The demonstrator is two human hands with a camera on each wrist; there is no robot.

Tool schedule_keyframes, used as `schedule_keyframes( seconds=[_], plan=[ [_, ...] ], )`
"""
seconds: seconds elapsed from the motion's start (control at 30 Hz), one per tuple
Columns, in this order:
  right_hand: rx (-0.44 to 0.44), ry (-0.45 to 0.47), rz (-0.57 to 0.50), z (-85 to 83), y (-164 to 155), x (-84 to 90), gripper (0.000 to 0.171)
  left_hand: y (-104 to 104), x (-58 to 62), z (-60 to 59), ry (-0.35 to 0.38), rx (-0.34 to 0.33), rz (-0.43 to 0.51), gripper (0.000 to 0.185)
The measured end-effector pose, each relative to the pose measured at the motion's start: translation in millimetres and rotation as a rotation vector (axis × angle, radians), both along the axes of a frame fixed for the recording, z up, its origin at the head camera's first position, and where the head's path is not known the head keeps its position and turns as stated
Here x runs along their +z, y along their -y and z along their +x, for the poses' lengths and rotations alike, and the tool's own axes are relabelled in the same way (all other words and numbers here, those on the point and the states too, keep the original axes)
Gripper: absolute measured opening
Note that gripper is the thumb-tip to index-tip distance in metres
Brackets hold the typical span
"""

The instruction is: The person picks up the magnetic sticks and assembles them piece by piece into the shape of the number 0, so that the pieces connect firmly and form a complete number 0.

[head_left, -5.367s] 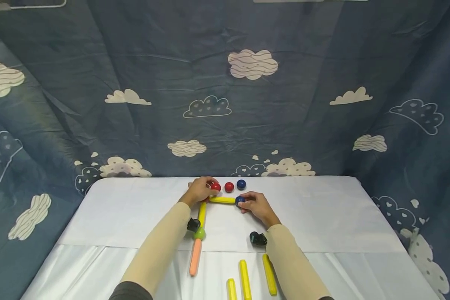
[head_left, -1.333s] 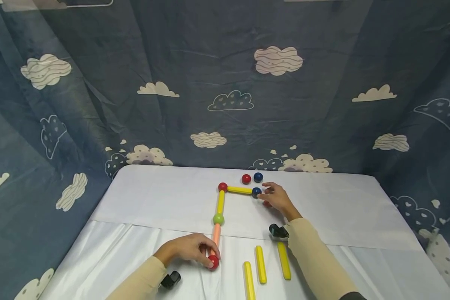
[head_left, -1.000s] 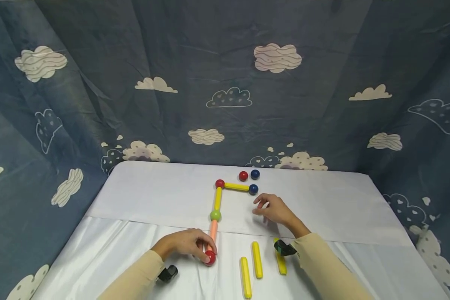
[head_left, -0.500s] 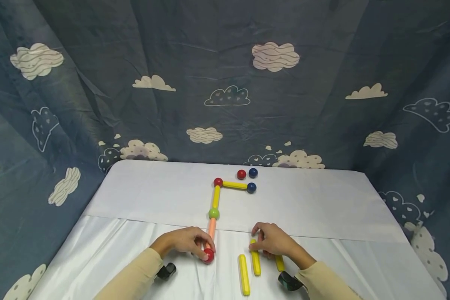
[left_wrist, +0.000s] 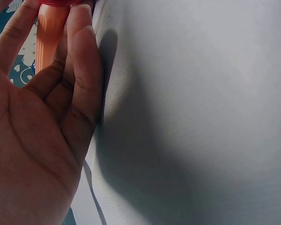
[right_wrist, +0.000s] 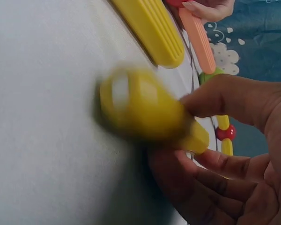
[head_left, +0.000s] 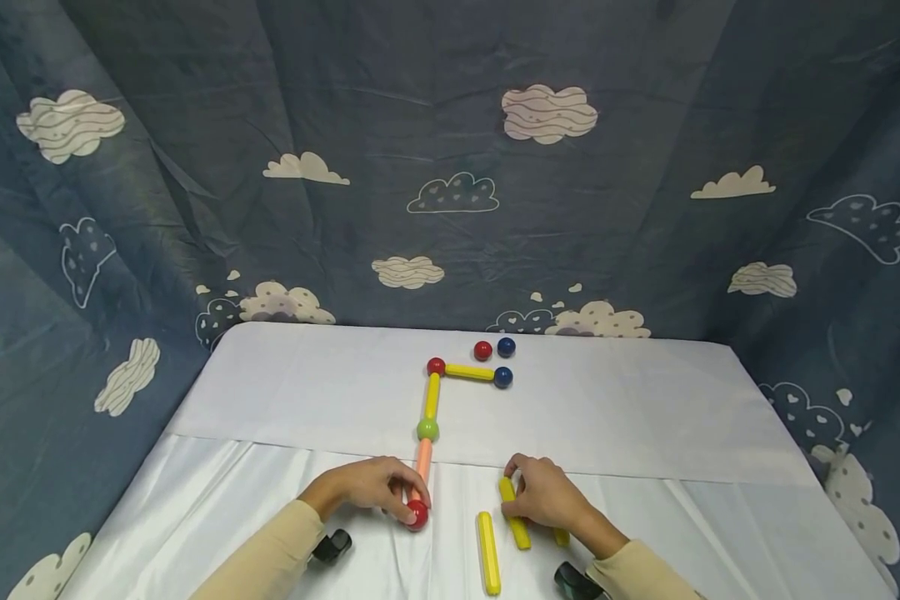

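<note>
On the white cloth lies a chain: a red ball (head_left: 436, 366), a yellow stick (head_left: 468, 372) running to a blue ball (head_left: 502, 377), another yellow stick (head_left: 432, 397), a green ball (head_left: 427, 430) and an orange stick (head_left: 423, 462). My left hand (head_left: 408, 500) pinches a red ball (head_left: 417, 515) against the orange stick's (left_wrist: 51, 28) near end. My right hand (head_left: 513, 492) grips a loose yellow stick (head_left: 515, 517), which looks blurred and tilted in the right wrist view (right_wrist: 145, 110).
A loose red ball (head_left: 482, 350) and blue ball (head_left: 506, 346) sit behind the chain. A second yellow stick (head_left: 487, 552) lies near the front edge, and a third (head_left: 561, 537) shows partly under my right hand. A blue cloud-print curtain (head_left: 450, 167) hangs behind the table.
My right hand drew back from the blue ball to the front and took hold of a yellow stick, turning it askew. My left hand stays on the near red ball.
</note>
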State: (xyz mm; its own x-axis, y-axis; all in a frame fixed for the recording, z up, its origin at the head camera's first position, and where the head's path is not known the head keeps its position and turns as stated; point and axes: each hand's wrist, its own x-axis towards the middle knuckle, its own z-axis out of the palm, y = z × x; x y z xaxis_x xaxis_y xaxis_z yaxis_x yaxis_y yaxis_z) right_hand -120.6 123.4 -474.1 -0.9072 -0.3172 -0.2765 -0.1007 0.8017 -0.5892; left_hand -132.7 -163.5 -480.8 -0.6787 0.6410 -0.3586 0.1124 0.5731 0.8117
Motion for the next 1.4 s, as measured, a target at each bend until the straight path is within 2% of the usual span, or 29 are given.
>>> schedule_keyframes(
  seconds=[0.13,0.3,0.53,0.73,1.0,1.2,1.4],
  plan=[
    [0.013,-0.063,-0.037,-1.9,0.8,-0.2,0.032,-0.3,0.3,0.8,0.0,0.009,0.003,0.019],
    [0.092,-0.13,-0.096,-9.6,6.3,3.3,0.022,0.2,-0.3,0.8,-0.003,0.005,0.001,0.019],
    [0.325,-0.114,-0.142,-17.4,26.0,12.0,0.021,0.7,-2.6,-0.9,0.007,0.002,-0.005,0.019],
    [0.424,-0.071,-0.128,-16.4,42.8,13.8,0.017,1.6,-2.5,-1.0,0.005,-0.01,0.011,0.018],
    [0.492,-0.067,-0.081,-16.2,54.2,13.8,0.017,1.5,-0.4,-2.1,0.001,-0.013,0.022,0.02],
    [0.506,-0.078,-0.072,-15.3,57.0,10.6,0.017,1.6,-2.3,-1.7,0.011,-0.012,0.012,0.019],
    [0.502,-0.041,-0.091,-15.2,58.0,10.1,0.017,1.3,-2.7,-1.4,0.012,-0.012,0.024,0.018]
  ],
)
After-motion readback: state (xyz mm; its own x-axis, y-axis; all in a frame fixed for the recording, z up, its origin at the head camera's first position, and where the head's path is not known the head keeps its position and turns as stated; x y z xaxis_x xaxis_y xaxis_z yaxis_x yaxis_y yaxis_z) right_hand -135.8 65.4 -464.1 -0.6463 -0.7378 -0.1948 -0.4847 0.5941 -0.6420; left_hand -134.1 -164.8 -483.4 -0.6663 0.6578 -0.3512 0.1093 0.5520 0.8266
